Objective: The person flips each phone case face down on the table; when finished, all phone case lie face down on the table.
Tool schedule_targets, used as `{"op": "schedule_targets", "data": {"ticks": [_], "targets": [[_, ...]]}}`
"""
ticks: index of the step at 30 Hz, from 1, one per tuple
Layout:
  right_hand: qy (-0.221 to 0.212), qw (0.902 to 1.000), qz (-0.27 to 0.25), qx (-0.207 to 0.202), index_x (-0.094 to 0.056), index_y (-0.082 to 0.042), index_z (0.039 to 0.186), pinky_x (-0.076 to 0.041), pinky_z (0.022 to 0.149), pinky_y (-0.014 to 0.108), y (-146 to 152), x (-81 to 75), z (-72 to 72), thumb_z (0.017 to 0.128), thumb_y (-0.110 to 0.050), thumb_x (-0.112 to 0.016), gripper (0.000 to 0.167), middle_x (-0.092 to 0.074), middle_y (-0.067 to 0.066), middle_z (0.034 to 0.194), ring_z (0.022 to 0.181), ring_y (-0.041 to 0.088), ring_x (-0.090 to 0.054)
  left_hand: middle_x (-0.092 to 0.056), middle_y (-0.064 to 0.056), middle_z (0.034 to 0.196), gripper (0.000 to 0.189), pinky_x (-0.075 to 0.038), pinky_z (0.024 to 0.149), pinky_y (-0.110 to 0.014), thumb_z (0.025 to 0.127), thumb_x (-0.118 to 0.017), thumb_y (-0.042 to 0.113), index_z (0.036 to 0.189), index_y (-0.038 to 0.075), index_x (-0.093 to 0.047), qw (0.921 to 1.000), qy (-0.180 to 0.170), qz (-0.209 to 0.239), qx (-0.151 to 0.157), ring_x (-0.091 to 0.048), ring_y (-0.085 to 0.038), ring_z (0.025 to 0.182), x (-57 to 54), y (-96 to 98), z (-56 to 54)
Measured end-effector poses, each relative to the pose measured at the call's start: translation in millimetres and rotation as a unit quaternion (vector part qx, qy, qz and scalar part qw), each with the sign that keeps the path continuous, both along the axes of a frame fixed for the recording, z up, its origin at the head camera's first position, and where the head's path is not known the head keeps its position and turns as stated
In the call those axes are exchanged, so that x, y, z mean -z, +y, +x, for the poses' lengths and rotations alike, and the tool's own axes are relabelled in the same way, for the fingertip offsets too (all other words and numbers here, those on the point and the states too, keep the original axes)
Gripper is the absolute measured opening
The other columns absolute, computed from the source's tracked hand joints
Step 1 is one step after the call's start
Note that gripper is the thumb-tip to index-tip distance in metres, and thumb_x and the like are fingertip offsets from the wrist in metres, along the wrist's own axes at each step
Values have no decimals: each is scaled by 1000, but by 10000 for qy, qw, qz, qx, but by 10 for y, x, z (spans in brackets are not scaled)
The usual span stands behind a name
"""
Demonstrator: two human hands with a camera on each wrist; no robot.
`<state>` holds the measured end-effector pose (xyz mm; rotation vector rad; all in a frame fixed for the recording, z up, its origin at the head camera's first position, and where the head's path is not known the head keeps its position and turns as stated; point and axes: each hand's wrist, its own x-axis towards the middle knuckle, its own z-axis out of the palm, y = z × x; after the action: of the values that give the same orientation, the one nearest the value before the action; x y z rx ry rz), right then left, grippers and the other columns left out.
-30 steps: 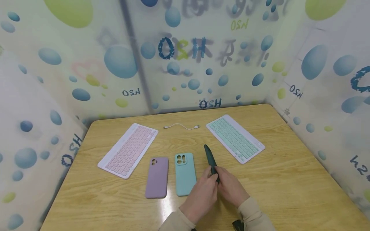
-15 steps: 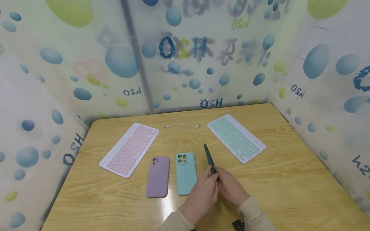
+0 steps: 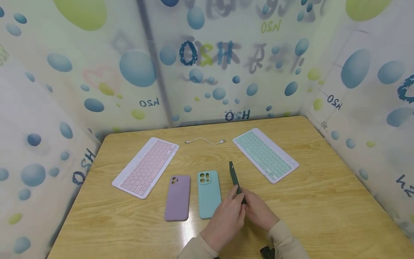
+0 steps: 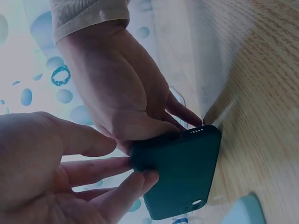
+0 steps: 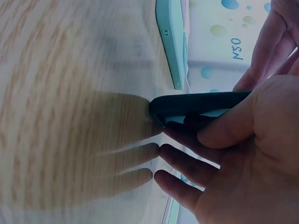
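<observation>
A dark green phone case [image 3: 233, 173] stands on its long edge on the table, right of centre in the head view. My left hand [image 3: 225, 220] pinches its near end from the left, with fingertips against its back in the left wrist view. From the other side my right hand [image 3: 259, 211] grips the same end, its thumb [image 5: 229, 128] along the case in the right wrist view. Beside my left hand lies a light turquoise phone case [image 3: 208, 198], partly covered by that hand. Further left a purple phone case [image 3: 178, 198] lies flat, camera cutouts away from me.
A white keyboard with pink keys [image 3: 147, 167] lies slanted at the left. Another with mint green keys [image 3: 265, 154] slants at the right. Between them at the back is a short white USB cable [image 3: 204, 139]. Patterned curtains [image 3: 207, 72] enclose the wooden table [image 3: 323, 201].
The dark green case has turned slightly in my hands, and a cutout now shows near its far end. Both hands keep almost the same place. The head view has shifted a little.
</observation>
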<state>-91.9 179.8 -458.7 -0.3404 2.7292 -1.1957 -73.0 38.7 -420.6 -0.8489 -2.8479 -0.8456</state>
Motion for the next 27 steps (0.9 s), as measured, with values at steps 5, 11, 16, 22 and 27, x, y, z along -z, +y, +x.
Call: {"op": "schedule_targets", "data": {"ticks": [5, 11, 16, 22, 27], "targets": [[-61, 9991, -189, 369, -46, 8, 140, -47, 103, 52, 10, -38, 10, 92, 9, -50, 48, -56, 24, 137, 124, 38, -57, -55, -28, 135, 29, -59, 83, -29, 92, -63, 4, 119, -7, -66, 9997, 217, -80, 34, -67, -32, 112, 11, 19, -5], [687, 9930, -220, 939, -42, 3, 144, -55, 86, 42, 11, -131, 5, 83, 19, -39, 63, -50, 21, 142, 108, 31, -62, -56, -28, 135, 30, -60, 77, -25, 91, -64, 6, 119, -6, -67, 9995, 247, -184, -14, -69, -31, 106, 14, 37, -8], [1059, 9905, -232, 845, -51, -2, 138, -56, 82, 38, 2, -182, 12, 83, 20, -39, 60, -56, 16, 138, 100, 24, -64, -54, -30, 136, 32, -60, 75, -25, 91, -64, 5, 121, -6, -66, 9995, 296, -84, 29, -70, -32, 104, 32, 57, -6], [1024, 9908, -125, 876, -55, -1, 133, -55, 87, 41, 0, -195, 20, 88, 16, -43, 51, -61, 15, 131, 102, 25, -64, -49, -29, 143, 37, -60, 75, -27, 93, -61, 6, 129, -1, -62, 9998, 100, -56, 143, -67, -32, 110, 44, 77, -6], [994, 9900, -10, 1001, -55, 0, 134, -55, 88, 43, 52, -200, 28, 85, 15, -45, 52, -60, 17, 132, 103, 27, -63, -41, -23, 151, 46, -53, 56, -19, 93, -62, 11, 138, 6, -55, 9988, 28, -313, 375, -69, -25, 107, 110, 96, -23]]}}
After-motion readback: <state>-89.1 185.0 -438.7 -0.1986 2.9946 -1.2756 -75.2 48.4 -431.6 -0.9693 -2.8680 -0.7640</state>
